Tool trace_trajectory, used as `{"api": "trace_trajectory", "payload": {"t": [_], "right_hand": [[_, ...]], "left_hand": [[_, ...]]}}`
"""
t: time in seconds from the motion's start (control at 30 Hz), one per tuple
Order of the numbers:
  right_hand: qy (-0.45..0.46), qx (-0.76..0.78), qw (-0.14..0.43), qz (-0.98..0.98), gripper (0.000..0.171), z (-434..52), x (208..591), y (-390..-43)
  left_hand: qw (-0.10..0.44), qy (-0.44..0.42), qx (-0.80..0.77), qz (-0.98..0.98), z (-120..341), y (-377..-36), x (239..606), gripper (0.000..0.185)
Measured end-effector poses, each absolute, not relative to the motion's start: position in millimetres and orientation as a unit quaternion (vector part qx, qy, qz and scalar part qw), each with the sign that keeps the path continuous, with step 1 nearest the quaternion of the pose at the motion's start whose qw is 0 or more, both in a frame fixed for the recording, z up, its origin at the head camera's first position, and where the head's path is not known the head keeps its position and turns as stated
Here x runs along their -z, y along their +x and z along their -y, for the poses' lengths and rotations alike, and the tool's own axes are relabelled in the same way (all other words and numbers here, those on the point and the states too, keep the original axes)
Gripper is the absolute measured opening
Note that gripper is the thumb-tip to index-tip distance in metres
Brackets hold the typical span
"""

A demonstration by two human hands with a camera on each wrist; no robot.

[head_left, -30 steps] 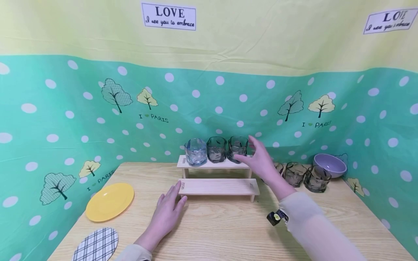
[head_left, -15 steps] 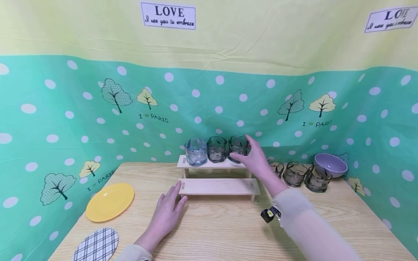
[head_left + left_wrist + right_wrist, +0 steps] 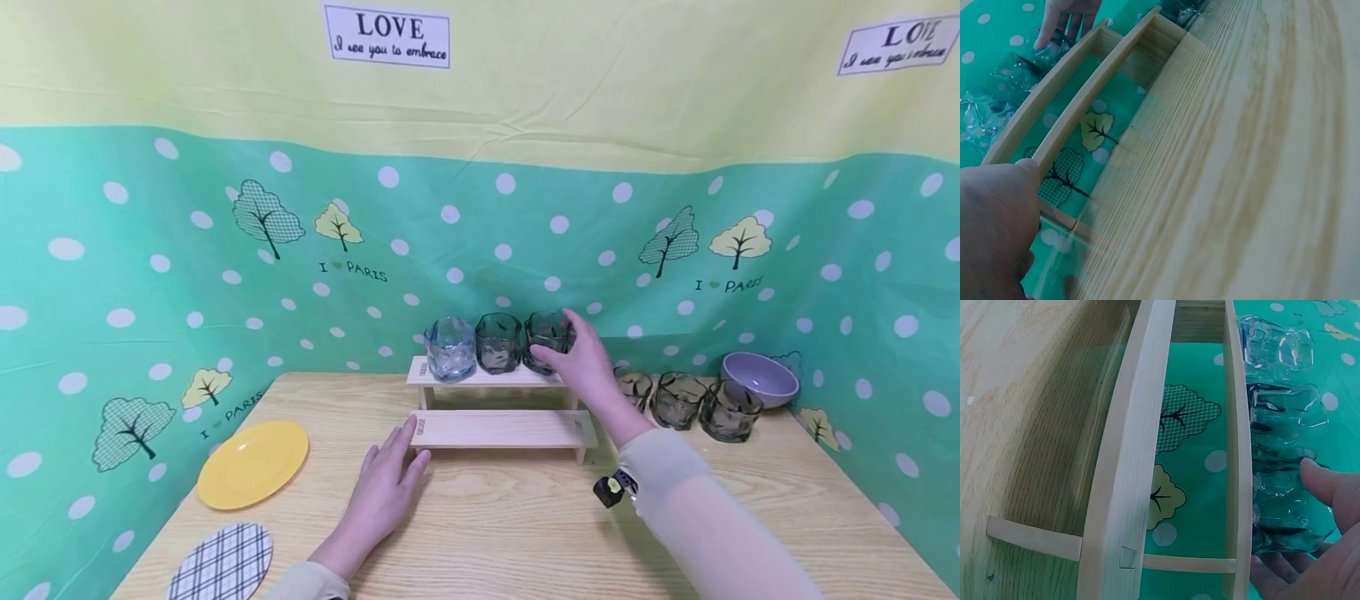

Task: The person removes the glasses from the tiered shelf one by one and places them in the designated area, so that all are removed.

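Observation:
On the upper tier of the wooden two-step rack point(image 3: 502, 429), three tumblers stand in a row. A clear bluish tumbler point(image 3: 450, 354) is at the left, a dark grey tumbler point(image 3: 498, 343) in the middle. At the right end my right hand point(image 3: 588, 362) holds the other grey tumbler point(image 3: 544, 337), thumb in front and fingers behind. In the right wrist view, the thumb touches this glass point(image 3: 1280, 500) and the other fingers lie partly hidden beyond it. My left hand point(image 3: 382, 483) rests against the lower tier's left end, fingers extended, index fingertip at its corner.
Right of the rack, several brownish tumblers point(image 3: 677, 402) stand on the table point(image 3: 525, 533) near a purple bowl point(image 3: 757, 375). A yellow plate point(image 3: 252, 464) and a plaid round mat point(image 3: 221, 567) lie at the left. A green dotted cloth point(image 3: 450, 275) hangs behind.
My right hand has moved slightly left and closed its thumb and fingers around the right-hand grey tumbler. The left hand and the rack have stayed put.

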State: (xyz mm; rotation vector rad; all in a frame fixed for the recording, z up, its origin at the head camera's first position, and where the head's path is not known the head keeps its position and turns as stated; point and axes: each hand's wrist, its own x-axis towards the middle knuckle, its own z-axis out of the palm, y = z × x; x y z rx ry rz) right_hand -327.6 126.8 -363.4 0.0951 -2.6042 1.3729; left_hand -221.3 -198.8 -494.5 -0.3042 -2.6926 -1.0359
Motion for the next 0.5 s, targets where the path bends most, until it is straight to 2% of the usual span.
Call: {"api": "trace_trajectory", "payload": {"t": [0.5], "right_hand": [[0.017,-0.491,0.127,0.862,0.096,-137.0,355.1,-309.6]], "left_hand": [[0.109,-0.101,0.357,0.922,199.8,-222.2,494.4,0.069]]}}
